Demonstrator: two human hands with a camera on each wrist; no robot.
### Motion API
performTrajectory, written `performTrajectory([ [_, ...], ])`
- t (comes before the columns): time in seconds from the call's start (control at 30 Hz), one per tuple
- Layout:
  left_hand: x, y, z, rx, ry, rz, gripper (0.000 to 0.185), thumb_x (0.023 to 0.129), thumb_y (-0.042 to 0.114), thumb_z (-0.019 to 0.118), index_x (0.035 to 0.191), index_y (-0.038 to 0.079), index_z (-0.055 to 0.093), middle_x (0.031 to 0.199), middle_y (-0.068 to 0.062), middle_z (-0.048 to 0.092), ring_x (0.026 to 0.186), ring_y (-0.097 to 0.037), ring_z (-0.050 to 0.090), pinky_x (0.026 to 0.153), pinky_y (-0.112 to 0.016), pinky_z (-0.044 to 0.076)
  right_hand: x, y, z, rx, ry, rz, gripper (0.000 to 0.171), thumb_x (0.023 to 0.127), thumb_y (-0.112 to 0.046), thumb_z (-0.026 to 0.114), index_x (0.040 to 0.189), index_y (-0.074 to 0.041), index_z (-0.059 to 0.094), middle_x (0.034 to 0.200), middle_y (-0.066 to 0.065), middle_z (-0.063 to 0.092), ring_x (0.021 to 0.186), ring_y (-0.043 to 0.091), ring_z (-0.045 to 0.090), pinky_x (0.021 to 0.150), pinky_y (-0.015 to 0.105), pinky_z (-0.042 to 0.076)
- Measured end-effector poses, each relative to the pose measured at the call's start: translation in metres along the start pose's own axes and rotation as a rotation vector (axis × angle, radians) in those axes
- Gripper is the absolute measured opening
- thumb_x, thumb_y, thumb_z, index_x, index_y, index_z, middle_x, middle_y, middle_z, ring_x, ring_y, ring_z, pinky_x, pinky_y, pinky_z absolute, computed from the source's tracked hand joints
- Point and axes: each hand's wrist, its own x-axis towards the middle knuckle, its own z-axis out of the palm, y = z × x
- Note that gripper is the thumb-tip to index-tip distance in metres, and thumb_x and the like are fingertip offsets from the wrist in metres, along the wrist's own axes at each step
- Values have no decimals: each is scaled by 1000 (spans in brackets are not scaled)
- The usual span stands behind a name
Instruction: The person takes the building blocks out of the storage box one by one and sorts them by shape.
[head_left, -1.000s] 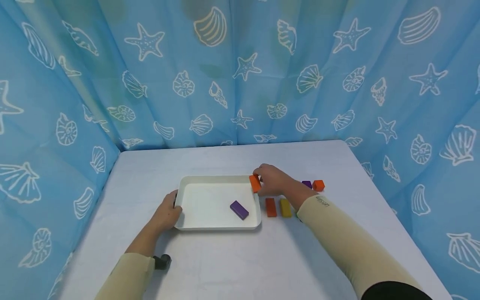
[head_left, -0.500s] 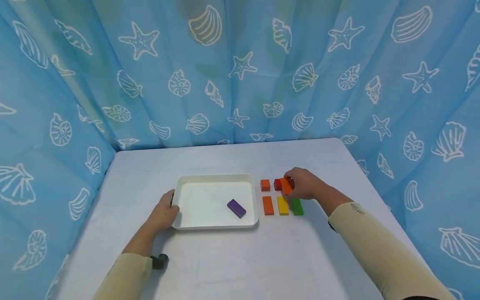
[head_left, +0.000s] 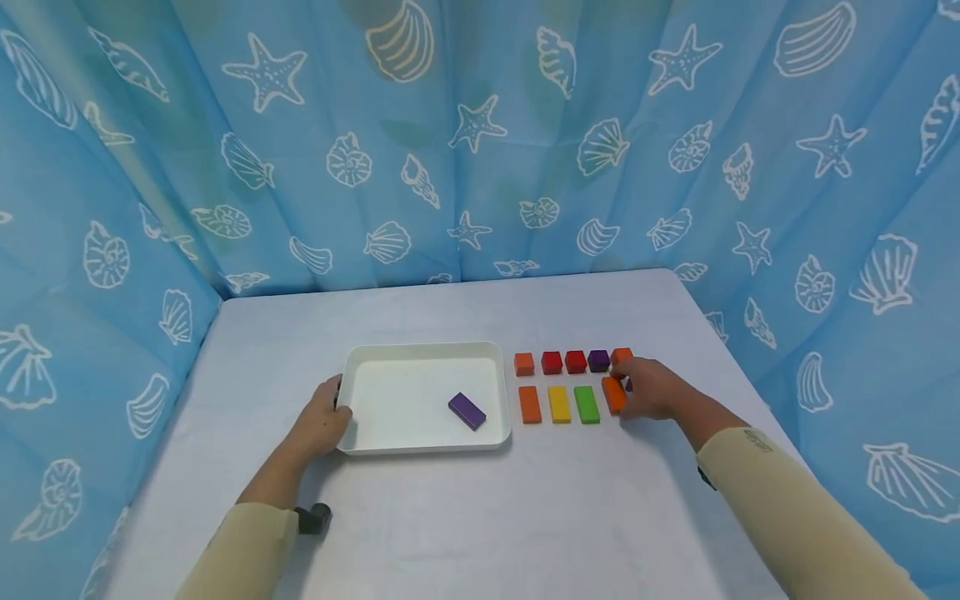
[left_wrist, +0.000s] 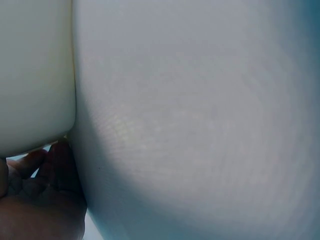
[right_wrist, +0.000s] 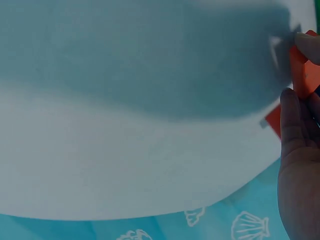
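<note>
At the right end of the front row, my right hand (head_left: 651,389) pinches an orange rectangular block (head_left: 614,396) between thumb and fingers. In the right wrist view the same orange block (right_wrist: 300,75) shows between the fingertips. My left hand (head_left: 321,419) grips the left side of a white tray (head_left: 422,450), thumb at the rim. A purple block (head_left: 467,411) lies slanted inside that tray. Left of the held block lie a green block (head_left: 587,404), a yellow block (head_left: 559,404) and another orange block (head_left: 529,405), side by side.
Behind the front row stand small cubes: an orange cube (head_left: 524,364), red cubes (head_left: 552,362), a purple cube (head_left: 598,361) and another orange cube (head_left: 622,356) near my right fingers. The white-covered table (head_left: 465,525) backs onto a blue shell-patterned curtain (head_left: 465,167).
My right hand has carried the orange block from the tray's right edge rightward, past the green block, to the row's end. The left hand stays on the tray; the head view has shifted slightly.
</note>
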Motion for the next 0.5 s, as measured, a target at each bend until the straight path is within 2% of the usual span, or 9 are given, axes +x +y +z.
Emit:
performTrajectory([
  [0.27, 2, -1, -1, 2, -5, 9, 70, 103, 7, 40, 166, -8, 15, 169, -34, 20, 156, -53, 21, 124, -66, 20, -2, -1, 9, -18, 7, -11, 72, 77, -8, 94, 141, -1, 63, 120, 15, 66, 112, 35, 59, 93, 50, 61],
  [0.5, 2, -1, 0, 9, 2, 3, 69, 103, 7, 40, 166, -7, 15, 169, -33, 21, 156, -53, 21, 124, -66, 20, -1, -2, 11, -14, -8, 7, 73, 78, -8, 94, 143, -1, 62, 124, 16, 65, 114, 36, 59, 96, 52, 60],
])
